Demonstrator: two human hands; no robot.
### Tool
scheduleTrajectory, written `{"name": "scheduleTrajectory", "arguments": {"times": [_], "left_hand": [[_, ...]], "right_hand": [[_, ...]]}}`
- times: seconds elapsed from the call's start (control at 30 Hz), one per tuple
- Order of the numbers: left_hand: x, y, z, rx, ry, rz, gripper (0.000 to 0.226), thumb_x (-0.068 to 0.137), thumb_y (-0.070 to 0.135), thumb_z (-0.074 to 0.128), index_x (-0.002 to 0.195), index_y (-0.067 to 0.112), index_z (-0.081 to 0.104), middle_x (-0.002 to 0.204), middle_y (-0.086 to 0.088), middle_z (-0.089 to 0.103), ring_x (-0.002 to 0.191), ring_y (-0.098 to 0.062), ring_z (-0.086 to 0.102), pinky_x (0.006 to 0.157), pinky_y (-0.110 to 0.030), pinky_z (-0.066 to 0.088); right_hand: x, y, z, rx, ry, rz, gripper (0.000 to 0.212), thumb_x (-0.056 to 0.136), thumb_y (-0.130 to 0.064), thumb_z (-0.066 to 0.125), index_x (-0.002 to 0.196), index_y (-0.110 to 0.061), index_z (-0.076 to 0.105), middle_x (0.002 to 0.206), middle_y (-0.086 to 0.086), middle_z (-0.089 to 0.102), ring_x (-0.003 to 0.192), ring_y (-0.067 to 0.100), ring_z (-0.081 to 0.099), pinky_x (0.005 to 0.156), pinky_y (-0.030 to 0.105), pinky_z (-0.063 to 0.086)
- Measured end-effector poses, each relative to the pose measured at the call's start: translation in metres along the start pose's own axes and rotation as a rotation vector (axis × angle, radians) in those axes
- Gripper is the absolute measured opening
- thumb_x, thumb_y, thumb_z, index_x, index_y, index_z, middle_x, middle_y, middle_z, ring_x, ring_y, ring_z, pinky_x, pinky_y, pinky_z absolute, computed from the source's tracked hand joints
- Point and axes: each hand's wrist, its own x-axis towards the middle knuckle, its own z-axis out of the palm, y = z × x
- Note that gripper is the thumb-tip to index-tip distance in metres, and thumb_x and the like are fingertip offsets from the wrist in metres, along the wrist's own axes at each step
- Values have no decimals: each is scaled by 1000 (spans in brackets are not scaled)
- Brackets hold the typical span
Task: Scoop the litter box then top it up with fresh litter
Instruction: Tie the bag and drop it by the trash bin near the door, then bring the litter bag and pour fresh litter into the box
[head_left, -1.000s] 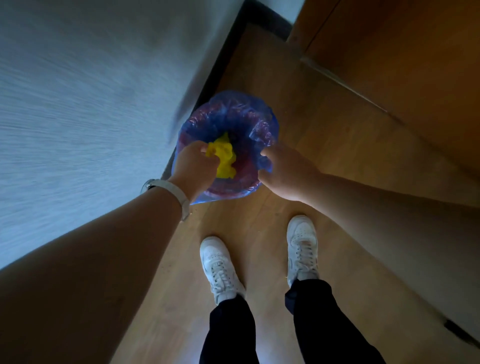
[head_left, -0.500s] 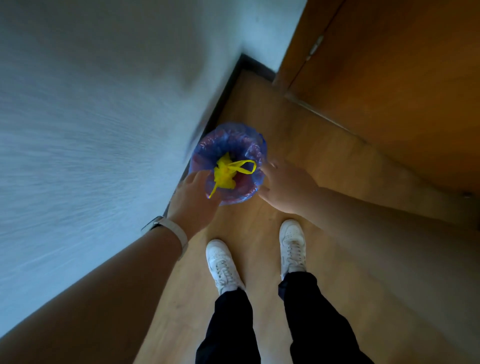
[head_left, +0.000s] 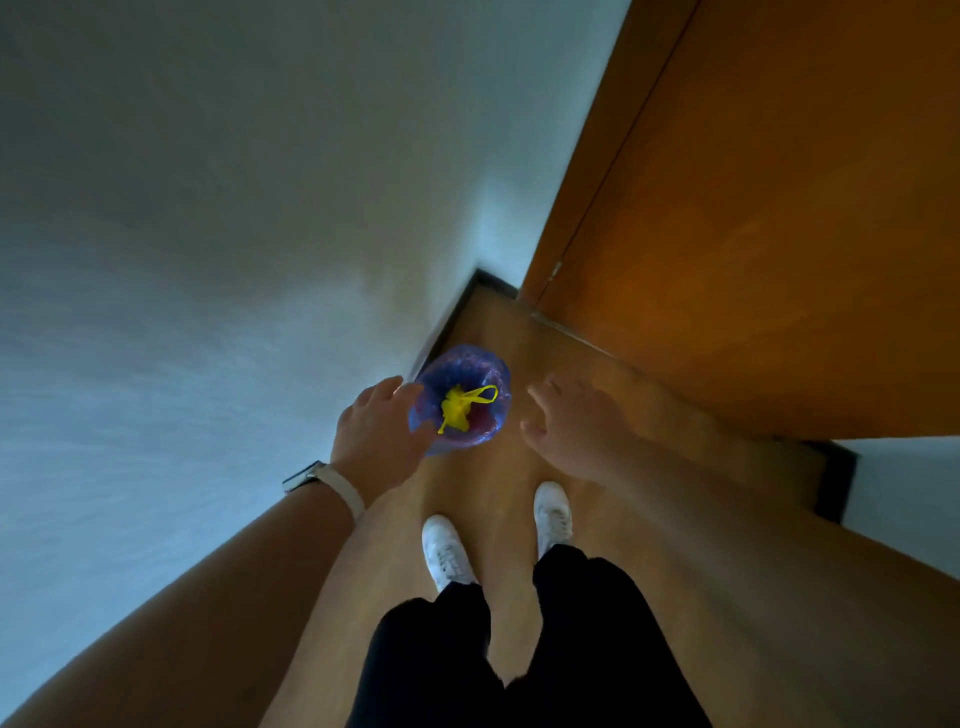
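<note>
The left hand (head_left: 382, 431) is loose and open, its fingers only slightly bent and holding nothing. Its fingertips overlap the left edge of the bag (head_left: 465, 369) from this angle, and whether they touch the plastic cannot be told. The right hand (head_left: 576, 423) is spread, palm down, with the fingers apart and nearly straight. It hangs to the right of the bag with bare floor (head_left: 498, 483) showing between the two.

The bag is thin, crinkled blue plastic, see-through enough that something dark reddish shows inside. Its mouth is gathered shut by a bright yellow drawstring (head_left: 457, 408) bunched into a knot with one loop sticking out to the right. It sits on the floor in the corner, close against the dark skirting board (head_left: 447, 322) at the foot of a pale, faintly textured wall (head_left: 208, 208).

The floor is smooth light wood. A flat orange-brown wooden door (head_left: 779, 208) fills the right side. The left wrist carries a watch (head_left: 304, 477) on a white strap (head_left: 350, 493). Below are two white lace-up shoes (head_left: 447, 551) and black trousers (head_left: 519, 649).
</note>
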Motion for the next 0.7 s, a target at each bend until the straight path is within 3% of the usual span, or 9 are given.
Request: {"name": "scheduleTrajectory", "arguments": {"times": [0.1,0.33,0.7], "left_hand": [[-30,6,-33,52,63,54,72,74,57,33,133,22,55,145,-5,49,131,-30,45,102,-43,40],[-76,28,-79,79,166,143,82,70,62,20,136,26,52,147,-3,46,134,-27,43,103,-43,39],[-140,133,-94,140,221,331,85,69,64,18,140,29,49,149,2,43,136,-23,39,107,-39,35]], "right_hand": [[-38,-21,-30,-27,67,-10,52,92,-47,47,137,-20,43,130,4,49,119,25,48,91,36,42],[-104,-50,-77,-44,207,2,48,92,-51,43,130,-22,48,129,0,49,121,22,49,96,35,42],[-218,10,-115,-50,293,127,56,97,-55,33,145,-25,33,148,0,36,135,21,37,108,40,34]]}}
